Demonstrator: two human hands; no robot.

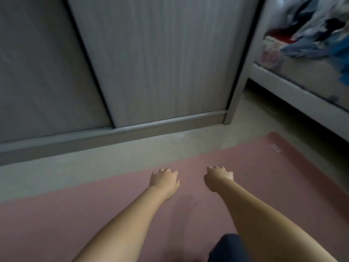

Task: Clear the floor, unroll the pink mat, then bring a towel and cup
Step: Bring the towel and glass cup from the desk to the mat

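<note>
The pink mat [245, 186] lies flat and unrolled on the floor [94, 167], running under both forearms and out past each grip toward a corner with a small pale mark, off to the right of the right hand [217, 176]. Both hands reach forward, side by side and slightly apart, over the middle of the mat. The left hand [165, 179] has its fingers curled downward, knuckles up; the right hand looks the same, fingers bent under. Whether either grip presses the mat or pinches anything cannot be told, as the fingertips are hidden beneath the hands. Beyond the grips a strip of bare floor separates the mat's far edge from a grey sliding-door wardrobe [151, 63]. Further right of the right hand stands a bed [294, 87] heaped with blurred clothes [311, 35]. A dark trouser knee [230, 246] shows below the right forearm
</note>
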